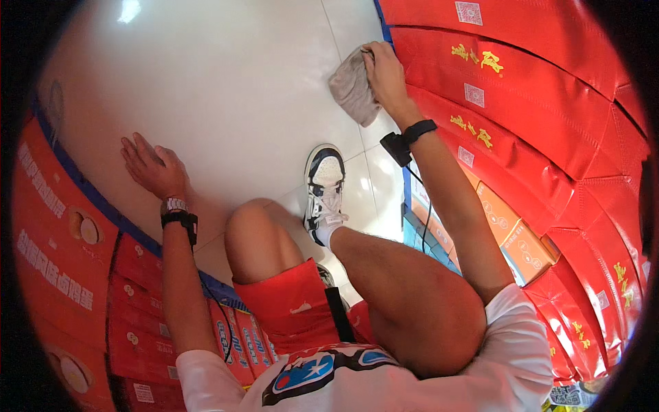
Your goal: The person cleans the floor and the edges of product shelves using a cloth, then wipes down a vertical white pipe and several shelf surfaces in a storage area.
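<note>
My right hand (386, 72) is closed on a crumpled grey-beige cloth (351, 89), which hangs down toward the pale tiled floor (226, 75) beside the red stack on the right. Part of the cloth is hidden behind my fingers. My left hand (156, 165) is off to the left, fingers stretched out and holding nothing, above the floor near the red boxes. Each wrist carries a black strap with a small device; a cable runs from the right one (396, 149).
Stacked red packages (535, 130) line the right side, with orange cartons (525, 250) lower down. Red boxes (62, 226) stand along the left, edged with a blue strip (103, 206). My bent knees and a black-and-white sneaker (325, 182) are in the middle.
</note>
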`<state>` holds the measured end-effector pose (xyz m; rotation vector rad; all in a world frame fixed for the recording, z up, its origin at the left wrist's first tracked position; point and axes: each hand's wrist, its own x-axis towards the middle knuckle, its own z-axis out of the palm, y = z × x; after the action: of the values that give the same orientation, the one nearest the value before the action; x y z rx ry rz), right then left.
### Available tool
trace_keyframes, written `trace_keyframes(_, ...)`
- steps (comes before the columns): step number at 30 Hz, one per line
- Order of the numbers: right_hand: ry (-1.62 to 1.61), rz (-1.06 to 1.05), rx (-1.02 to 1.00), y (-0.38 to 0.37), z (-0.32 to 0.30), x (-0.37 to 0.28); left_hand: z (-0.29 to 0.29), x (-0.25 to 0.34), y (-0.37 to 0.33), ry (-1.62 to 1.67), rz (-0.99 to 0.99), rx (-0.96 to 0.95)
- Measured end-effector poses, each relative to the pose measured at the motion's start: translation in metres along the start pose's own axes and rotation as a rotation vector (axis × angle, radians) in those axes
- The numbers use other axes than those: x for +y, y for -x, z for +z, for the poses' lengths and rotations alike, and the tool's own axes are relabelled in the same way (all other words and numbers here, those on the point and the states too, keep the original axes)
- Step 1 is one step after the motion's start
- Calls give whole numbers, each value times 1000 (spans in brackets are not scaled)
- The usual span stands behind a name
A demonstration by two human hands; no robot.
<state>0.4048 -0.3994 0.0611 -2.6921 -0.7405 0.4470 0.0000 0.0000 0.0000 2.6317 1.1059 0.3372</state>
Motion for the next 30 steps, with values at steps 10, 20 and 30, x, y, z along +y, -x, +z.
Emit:
trace_keyframes(10,-11,-102,57,55,11,8,-15,9,-4,-16,10,6)
trace_keyframes(20,18,-118,113,-15,6,8,-10,8,3,-67,28,-27)
trace_keyframes(30,-110,-92,62,10,-3,4,-10,10,1,-74,46,-16)
